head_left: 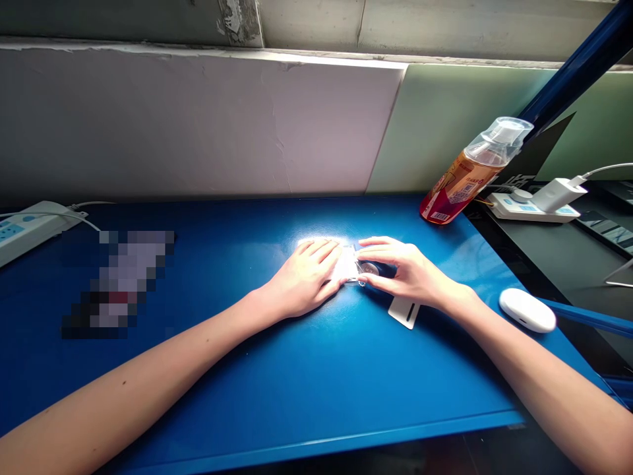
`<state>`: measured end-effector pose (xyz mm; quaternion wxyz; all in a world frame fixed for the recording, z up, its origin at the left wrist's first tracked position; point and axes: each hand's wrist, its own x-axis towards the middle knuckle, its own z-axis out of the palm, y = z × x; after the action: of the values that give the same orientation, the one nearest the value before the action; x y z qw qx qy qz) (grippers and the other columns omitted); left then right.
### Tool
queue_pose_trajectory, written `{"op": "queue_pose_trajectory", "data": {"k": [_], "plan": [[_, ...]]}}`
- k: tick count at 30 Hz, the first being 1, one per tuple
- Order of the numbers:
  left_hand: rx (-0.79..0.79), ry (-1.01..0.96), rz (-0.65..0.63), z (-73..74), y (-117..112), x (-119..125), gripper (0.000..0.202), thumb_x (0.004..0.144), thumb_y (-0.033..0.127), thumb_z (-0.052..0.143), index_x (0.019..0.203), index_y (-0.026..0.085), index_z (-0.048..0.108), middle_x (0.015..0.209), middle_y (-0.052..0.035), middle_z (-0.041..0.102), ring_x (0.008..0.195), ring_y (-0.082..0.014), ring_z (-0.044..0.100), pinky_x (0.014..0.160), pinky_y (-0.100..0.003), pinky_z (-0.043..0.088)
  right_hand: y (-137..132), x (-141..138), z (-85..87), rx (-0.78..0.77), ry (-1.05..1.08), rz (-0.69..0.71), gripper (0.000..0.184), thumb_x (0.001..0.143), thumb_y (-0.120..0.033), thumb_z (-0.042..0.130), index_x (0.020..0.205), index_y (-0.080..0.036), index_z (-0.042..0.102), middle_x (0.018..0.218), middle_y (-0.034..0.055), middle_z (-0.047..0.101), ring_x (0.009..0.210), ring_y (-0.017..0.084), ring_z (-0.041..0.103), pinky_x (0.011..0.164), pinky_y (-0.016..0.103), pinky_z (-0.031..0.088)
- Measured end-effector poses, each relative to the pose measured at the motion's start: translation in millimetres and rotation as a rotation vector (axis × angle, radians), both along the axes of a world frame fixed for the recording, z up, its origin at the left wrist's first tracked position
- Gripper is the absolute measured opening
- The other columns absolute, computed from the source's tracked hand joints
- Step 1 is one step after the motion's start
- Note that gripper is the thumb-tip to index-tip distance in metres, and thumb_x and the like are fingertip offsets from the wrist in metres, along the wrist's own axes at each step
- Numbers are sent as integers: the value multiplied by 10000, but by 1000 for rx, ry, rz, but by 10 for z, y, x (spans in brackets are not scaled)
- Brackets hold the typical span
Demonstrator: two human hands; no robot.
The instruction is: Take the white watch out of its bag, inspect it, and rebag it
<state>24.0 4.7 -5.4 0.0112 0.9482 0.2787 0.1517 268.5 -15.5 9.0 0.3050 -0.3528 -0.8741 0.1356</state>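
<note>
In the middle of the blue table lies a small, shiny clear plastic bag [349, 267], overexposed by bright light. My left hand [310, 274] rests flat over its left part, fingers stretched out and the thumb along its near edge. At the bag's right edge my right hand [403, 267] curves its fingers and thumb around the plastic. A round silvery disc [368, 268], like a coin, shows between that thumb and fingers; whether it is inside the bag I cannot tell. Partly under my right hand lies a white card [404, 313] with a dark slot.
A tilted drink bottle [462, 175] with a clear cap stands at the back right. A white earbud case [527, 310] lies near the table's right edge. Power strips [30, 227] sit at both sides, the right strip [531, 208] holding a charger. A pixelated object [121, 284] lies left.
</note>
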Motion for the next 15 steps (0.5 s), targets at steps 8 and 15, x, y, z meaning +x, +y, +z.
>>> {"op": "queue_pose_trajectory", "data": {"k": [8,15], "plan": [[7,7,1,9,-4,-1,527,1020,392,449,1381,16,522,1431,-237,542,1348,-340,500,1132,-486,374,-29,-42,-40,147,-134,-11,155,942,-276,599,966,-224,743,1041,94,778,1086,283,696,963,468,571],[18,6,1,-6,-3,2,531,1022,399,444,1382,16,520,1432,-230,544,1348,-341,497,1124,-489,383,-64,-68,5,140,-162,-31,183,946,-226,577,1002,-191,747,1080,96,776,1110,279,682,958,443,572]]}}
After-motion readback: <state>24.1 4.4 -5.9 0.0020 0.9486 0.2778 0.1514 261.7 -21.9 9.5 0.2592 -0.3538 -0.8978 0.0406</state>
